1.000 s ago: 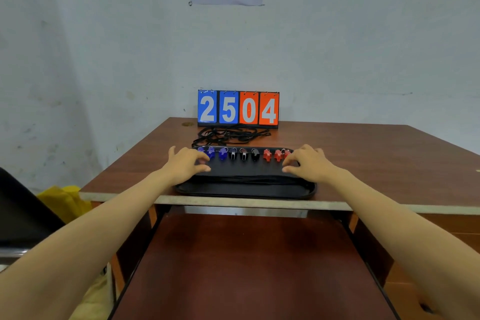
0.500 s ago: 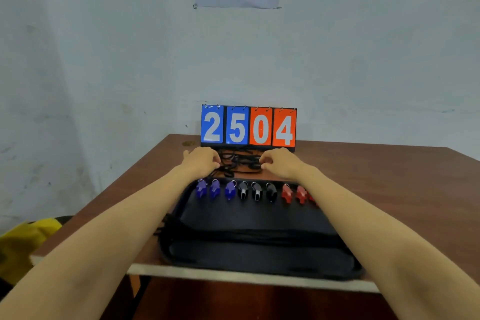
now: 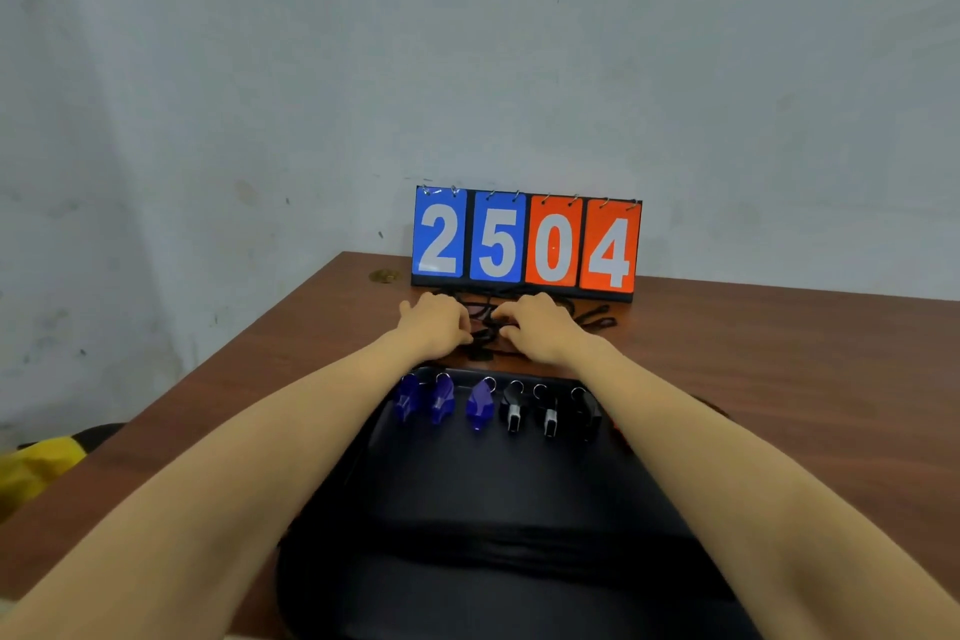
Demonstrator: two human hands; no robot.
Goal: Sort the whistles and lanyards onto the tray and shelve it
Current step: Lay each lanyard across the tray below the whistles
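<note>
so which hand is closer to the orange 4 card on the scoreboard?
Right. The right hand sits on the lanyards just in front of and left of the orange 4 card; the left hand lies further left, below the blue cards.

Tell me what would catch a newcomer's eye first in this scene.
The flip scoreboard reading 2504, two blue cards and two orange, stands at the back of the wooden table against the wall. Just in front of it, the left hand and right hand are on a tangle of black lanyards. Nearer, a row of blue whistles and black whistles lines the black tray.
</note>
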